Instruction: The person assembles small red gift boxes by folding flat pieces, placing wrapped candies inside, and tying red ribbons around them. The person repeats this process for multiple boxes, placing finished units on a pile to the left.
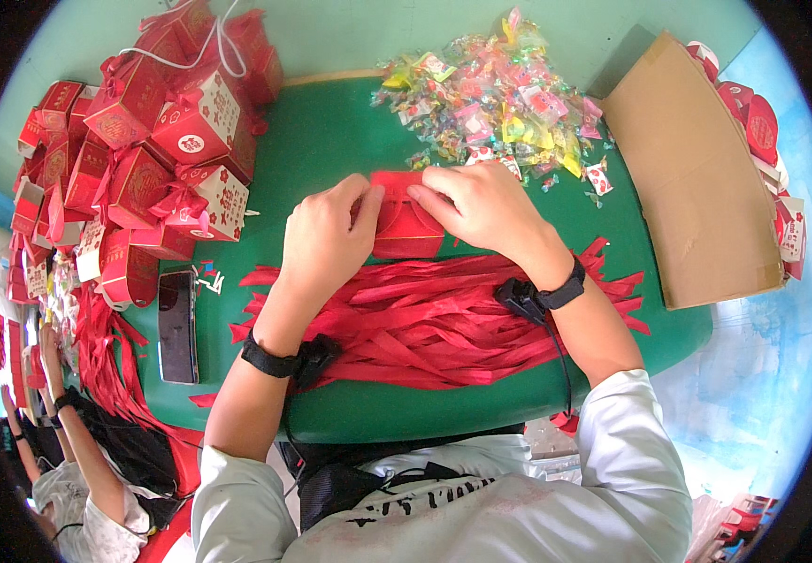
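A small red gift box (408, 240) stands on the green table, straight ahead of me. Red ribbon (395, 180) runs over its top between my two hands. My left hand (328, 235) is at the box's left side, thumb and fingers pinched on the ribbon. From the right, my right hand (492, 208) pinches the ribbon at the box's upper right corner. My fingers partly cover the box top, so any knot is hidden. Just below the box, a wide bundle of loose red ribbons (425, 324) lies under my forearms.
Red gift boxes (138, 188) are heaped at the left. A phone (178, 324) lies near them. Wrapped candies (509, 103) form a pile at the back. A cardboard box (697, 178) stands at the right. Another person's arm (87, 441) shows at lower left.
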A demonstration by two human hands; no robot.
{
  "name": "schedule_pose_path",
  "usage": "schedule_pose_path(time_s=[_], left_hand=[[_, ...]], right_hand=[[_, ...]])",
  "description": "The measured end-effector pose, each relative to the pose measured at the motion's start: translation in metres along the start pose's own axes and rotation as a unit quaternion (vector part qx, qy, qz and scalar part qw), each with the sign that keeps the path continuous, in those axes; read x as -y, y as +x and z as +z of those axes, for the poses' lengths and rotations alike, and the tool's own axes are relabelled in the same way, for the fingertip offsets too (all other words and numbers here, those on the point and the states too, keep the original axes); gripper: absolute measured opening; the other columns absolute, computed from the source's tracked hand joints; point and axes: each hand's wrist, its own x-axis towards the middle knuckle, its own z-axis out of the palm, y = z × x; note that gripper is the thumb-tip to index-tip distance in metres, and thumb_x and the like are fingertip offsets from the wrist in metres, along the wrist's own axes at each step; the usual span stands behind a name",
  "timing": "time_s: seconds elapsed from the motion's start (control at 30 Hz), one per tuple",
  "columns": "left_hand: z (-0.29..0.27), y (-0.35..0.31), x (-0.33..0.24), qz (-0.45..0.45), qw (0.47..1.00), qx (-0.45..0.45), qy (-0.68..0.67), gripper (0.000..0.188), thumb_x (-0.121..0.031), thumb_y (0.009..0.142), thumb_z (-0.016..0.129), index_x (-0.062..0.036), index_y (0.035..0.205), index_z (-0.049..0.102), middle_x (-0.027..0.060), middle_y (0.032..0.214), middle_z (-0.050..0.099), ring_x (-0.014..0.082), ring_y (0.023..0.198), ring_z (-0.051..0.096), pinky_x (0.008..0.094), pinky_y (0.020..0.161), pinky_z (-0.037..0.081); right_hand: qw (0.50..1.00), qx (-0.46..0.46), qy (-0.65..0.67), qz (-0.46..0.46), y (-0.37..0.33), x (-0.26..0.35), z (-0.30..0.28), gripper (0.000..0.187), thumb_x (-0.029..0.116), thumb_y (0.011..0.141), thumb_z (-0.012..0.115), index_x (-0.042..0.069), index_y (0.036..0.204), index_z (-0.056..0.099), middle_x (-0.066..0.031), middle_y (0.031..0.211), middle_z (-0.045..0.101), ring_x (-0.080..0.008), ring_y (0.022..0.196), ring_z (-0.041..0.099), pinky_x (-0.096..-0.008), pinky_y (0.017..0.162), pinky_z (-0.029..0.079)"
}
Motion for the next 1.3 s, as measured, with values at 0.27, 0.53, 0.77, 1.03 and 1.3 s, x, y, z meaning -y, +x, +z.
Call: schedule_pose_path(time_s=[0.27, 0.53, 0.77, 1.03, 1.3], left_hand=[[-0.007, -0.001, 0.001, -0.022, 0.997, 0.059, -0.035, 0.022, -0.025, 0.111, 0.062, -0.003, 0.112, 0.065, 0.0269, 0.099, 0.072, 0.0507, 0.095, 0.071, 0.054, 0.08, 0.054], [-0.018, 0.005, 0.004, -0.068, 0.996, 0.045, 0.031, 0.035, -0.033, 0.11, 0.06, -0.0042, 0.096, 0.073, 0.0263, 0.093, 0.075, 0.0534, 0.089, 0.071, 0.0605, 0.078, 0.057], [-0.055, 0.016, 0.034, -0.133, 0.957, 0.258, -0.028, 0.033, -0.032, 0.093, 0.083, 0.0003, 0.103, 0.083, 0.0148, 0.075, 0.072, 0.0196, 0.07, 0.068, 0.037, 0.07, 0.055], [-0.01, 0.004, 0.022, 0.006, 0.956, 0.145, -0.254, 0.011, -0.005, 0.097, 0.076, 0.0053, 0.101, 0.078, 0.0088, 0.083, 0.07, 0.014, 0.075, 0.06, 0.0346, 0.069, 0.05], [0.013, -0.002, 0.008, 0.046, 0.993, -0.018, -0.107, 0.012, -0.002, 0.098, 0.07, 0.0044, 0.107, 0.074, 0.0166, 0.088, 0.066, 0.0246, 0.077, 0.067, 0.0372, 0.073, 0.054]], right_hand=[[0.999, -0.005, 0.047, 0.024, 0.0, 0.006, 0.004, 0.022, 0.029, 0.107, 0.07, 0.009, 0.103, 0.064, -0.0204, 0.073, 0.071, -0.0468, 0.069, 0.071, -0.0576, 0.059, 0.055], [0.998, 0.022, 0.051, 0.025, 0.001, 0.011, 0.001, 0.021, 0.028, 0.108, 0.068, 0.008, 0.104, 0.063, -0.0209, 0.076, 0.071, -0.048, 0.072, 0.072, -0.0586, 0.061, 0.055], [0.999, 0.004, 0.044, 0.028, -0.001, 0.01, 0.007, 0.019, 0.026, 0.107, 0.068, 0.009, 0.102, 0.063, -0.0198, 0.074, 0.07, -0.0458, 0.071, 0.072, -0.0576, 0.06, 0.055], [0.999, 0.0, 0.035, 0.035, -0.003, 0.012, 0.012, 0.015, 0.017, 0.103, 0.075, 0.007, 0.104, 0.064, -0.0147, 0.081, 0.074, -0.0403, 0.073, 0.073, -0.0497, 0.059, 0.054], [0.988, 0.008, 0.139, 0.062, -0.002, 0.01, 0.011, 0.018, 0.022, 0.104, 0.074, 0.008, 0.109, 0.065, -0.0189, 0.086, 0.075, -0.0439, 0.081, 0.074, -0.0538, 0.067, 0.057]])
